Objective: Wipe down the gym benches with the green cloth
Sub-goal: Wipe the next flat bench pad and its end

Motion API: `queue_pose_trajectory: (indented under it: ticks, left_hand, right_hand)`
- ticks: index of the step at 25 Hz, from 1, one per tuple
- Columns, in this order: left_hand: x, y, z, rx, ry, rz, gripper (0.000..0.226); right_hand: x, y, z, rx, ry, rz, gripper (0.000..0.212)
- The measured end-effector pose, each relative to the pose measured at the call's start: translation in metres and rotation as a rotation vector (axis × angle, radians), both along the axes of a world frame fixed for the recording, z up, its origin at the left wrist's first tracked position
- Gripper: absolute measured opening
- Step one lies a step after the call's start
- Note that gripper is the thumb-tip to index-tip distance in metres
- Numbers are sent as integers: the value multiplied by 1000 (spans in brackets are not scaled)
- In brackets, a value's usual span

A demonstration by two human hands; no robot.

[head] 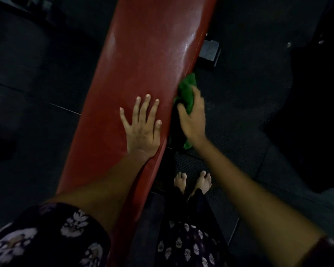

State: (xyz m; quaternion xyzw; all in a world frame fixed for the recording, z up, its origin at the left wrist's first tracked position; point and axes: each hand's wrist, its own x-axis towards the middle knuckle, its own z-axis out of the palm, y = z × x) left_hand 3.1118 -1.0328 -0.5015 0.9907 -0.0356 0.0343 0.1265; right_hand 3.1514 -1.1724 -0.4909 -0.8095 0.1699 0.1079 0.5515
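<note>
A long red padded gym bench (143, 54) runs from the bottom middle up to the top of the view. My left hand (143, 126) lies flat on its top, fingers spread and straight. My right hand (192, 118) grips the green cloth (187, 91) and holds it against the bench's right side edge. Part of the cloth bunches above my fingers, and another bit hangs out below my wrist.
Dark rubber floor mats (249, 112) surround the bench. A grey metal bench foot (208, 52) sticks out on the right, just beyond the cloth. My bare feet (193, 182) stand on the floor right of the bench. The scene is dim.
</note>
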Motion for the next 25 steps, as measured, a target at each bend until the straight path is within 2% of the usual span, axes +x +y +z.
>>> queue_pose_trajectory:
  ticks: [4, 7, 9, 11, 13, 17, 19, 23, 25]
  left_hand:
    - [0, -1, 0, 6, -1, -14, 48]
    - [0, -3, 0, -15, 25, 11, 48]
    - [1, -2, 3, -89, 50, -1, 49]
    - [1, 4, 9, -243, 83, -17, 48]
    - [-18, 15, 17, -315, 101, -29, 47]
    - [-117, 46, 22, -125, 115, -51, 50]
    - [-152, 61, 17, -12, 128, -72, 52]
    - [-153, 64, 9, 29, 122, -74, 53]
    - [-156, 62, 9, 17, 125, -74, 53]
  right_hand:
    - [41, -10, 2, -15, -26, -32, 58]
    - [0, 9, 4, 68, 21, -98, 57]
    - [-46, 22, 3, 102, 32, -79, 57]
    - [-78, 27, 5, 88, 58, -41, 57]
    - [-72, 24, 10, 25, 63, -33, 56]
    - [-30, 26, 12, -17, 50, -135, 56]
    - [-50, 38, 11, -30, 38, -135, 56]
    - [-125, 48, 11, 5, 39, -16, 57]
    - [-116, 43, 12, -25, 56, -1, 56]
